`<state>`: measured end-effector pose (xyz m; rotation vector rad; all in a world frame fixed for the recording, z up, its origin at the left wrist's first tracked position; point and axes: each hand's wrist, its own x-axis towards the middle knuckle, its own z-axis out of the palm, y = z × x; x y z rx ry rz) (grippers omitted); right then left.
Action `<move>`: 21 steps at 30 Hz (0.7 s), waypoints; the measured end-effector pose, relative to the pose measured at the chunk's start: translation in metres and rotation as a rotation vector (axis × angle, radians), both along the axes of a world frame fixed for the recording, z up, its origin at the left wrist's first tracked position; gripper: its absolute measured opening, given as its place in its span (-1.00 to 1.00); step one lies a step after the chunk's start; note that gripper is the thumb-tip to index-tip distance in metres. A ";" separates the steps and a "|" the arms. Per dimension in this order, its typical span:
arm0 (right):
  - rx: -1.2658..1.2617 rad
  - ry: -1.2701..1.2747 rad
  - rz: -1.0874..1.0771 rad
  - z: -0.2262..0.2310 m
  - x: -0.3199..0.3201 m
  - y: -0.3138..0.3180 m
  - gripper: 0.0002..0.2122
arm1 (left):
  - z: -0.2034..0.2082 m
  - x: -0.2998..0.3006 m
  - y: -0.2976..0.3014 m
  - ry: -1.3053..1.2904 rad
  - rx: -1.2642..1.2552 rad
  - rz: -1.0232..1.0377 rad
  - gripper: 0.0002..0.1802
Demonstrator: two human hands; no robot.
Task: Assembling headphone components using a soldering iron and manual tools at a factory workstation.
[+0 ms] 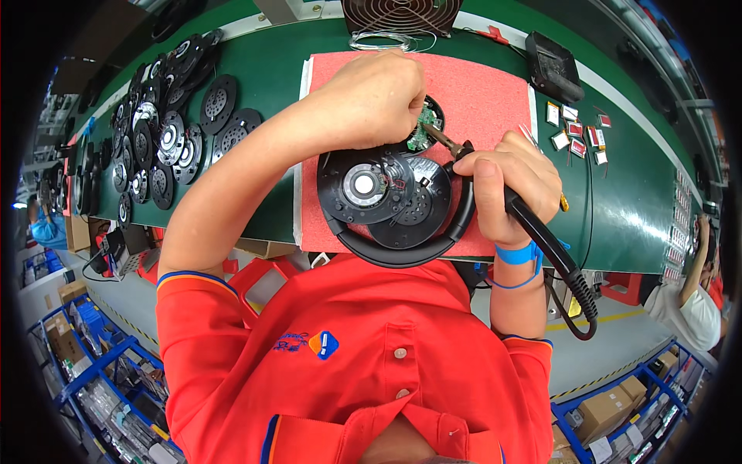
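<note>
My right hand (516,189) grips a soldering iron (550,246), its tip resting at a green circuit board (422,131) inside a round black ear cup. Curled over that cup's left side is my left hand (382,97), its fingertips hidden behind the hand, so what they hold cannot be made out. Both are over a black headphone assembly, whose headband (402,257) curves toward me. Nearer me lie an open round speaker plate (365,185) with a silver centre and a second round black plate (413,213) overlapping it.
A pink foam mat (495,100) lies on the green table. Many round black speaker plates (171,139) are heaped at left. Small battery packs (576,130) lie at right, below a black tray (553,66). A fan (402,15) and coiled wire (386,39) stand at the far edge.
</note>
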<state>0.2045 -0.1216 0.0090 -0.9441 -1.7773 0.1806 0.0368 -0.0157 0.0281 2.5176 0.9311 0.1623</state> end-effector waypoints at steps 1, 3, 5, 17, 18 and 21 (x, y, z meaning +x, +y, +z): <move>-0.005 0.001 -0.004 0.000 0.000 0.000 -0.86 | 0.000 0.000 0.000 0.006 -0.027 0.014 -0.91; -0.009 0.003 -0.007 0.001 -0.001 0.000 -0.86 | -0.001 -0.002 0.001 -0.015 0.013 -0.012 -0.91; -0.007 -0.005 -0.005 0.001 -0.001 0.000 -0.86 | -0.004 -0.002 0.002 -0.036 0.052 -0.037 -0.91; 0.052 0.054 -0.020 0.002 0.005 -0.001 -0.86 | 0.004 0.005 0.002 0.072 -0.021 0.006 -0.92; 0.059 0.053 -0.016 0.003 0.006 -0.002 -0.86 | 0.004 0.004 0.002 0.052 0.014 -0.008 -0.93; 0.059 0.076 -0.109 0.003 0.003 -0.011 -0.78 | -0.009 0.001 0.005 -0.020 0.068 -0.025 -0.93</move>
